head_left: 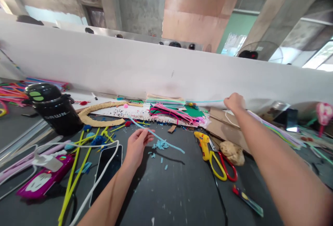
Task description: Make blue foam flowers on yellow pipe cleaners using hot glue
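My left hand [139, 143] is closed in a pinch on a light blue pipe cleaner [170, 145], which slants across above the table. Below it lies a small heap of cut light blue pieces [160, 145], with a few more scattered nearby. Stretched out to the far right, my right hand [235, 102] is closed on the end of another light blue pipe cleaner [205, 101]. That one runs left to a stack of pastel pipe cleaners [165, 99] by the white partition. A bundle of pink pipe cleaners [173, 112] lies in front of the stack.
Right of centre are a yellow glue gun [203, 142], scissors [224, 166] and a cutter knife [248, 201]. On the left stand a black bottle [56, 110], a phone [106, 167], a magenta device [45, 179] and a curved tan piece [91, 113]. A white partition [125, 66] crosses behind.
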{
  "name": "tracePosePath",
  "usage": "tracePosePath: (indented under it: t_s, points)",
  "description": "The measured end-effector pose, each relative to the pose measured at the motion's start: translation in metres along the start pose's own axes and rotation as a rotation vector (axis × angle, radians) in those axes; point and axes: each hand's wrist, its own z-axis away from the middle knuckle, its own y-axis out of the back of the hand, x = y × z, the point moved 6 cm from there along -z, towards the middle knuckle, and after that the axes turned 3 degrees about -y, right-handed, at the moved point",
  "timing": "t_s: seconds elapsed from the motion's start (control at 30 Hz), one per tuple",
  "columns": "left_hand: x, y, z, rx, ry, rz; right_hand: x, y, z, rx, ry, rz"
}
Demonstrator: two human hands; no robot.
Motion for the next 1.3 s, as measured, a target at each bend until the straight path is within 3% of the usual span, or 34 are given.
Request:
tracePosePath:
  t_s: [0.13,0.27,0.4,0.5,0.6,0.77,1.03,1.3]
  points:
    - [0.0,-0.004,0.002,-0.031,0.023,-0.019,0.015,0.047,0.016,0.084,0.007,-0.242]
    - [0.004,-0.011,0.008,-0.086,0.048,-0.015,0.012,0.064,0.073,0.099,0.104,-0.542]
    - [0.003,-0.021,0.017,-0.176,0.116,0.018,-0.01,0.044,0.179,0.023,0.187,-0.751]
    - [-0.001,-0.025,0.024,-0.187,0.121,0.038,-0.033,0.015,0.262,-0.247,0.254,-0.989]
    - [-0.008,-0.028,0.026,-0.169,0.106,0.064,-0.042,-0.009,0.314,-0.428,0.263,-1.026]
    - [-0.008,-0.035,0.017,-0.098,0.09,0.102,-0.035,-0.028,0.325,-0.518,0.305,-0.98]
    - [0.0,-0.066,0.004,-0.11,0.078,0.212,-0.029,-0.038,0.325,-0.593,0.325,-0.945]
    - [-0.003,-0.053,0.006,-0.025,-0.04,0.204,-0.034,-0.043,0.344,-0.759,0.437,-0.832]
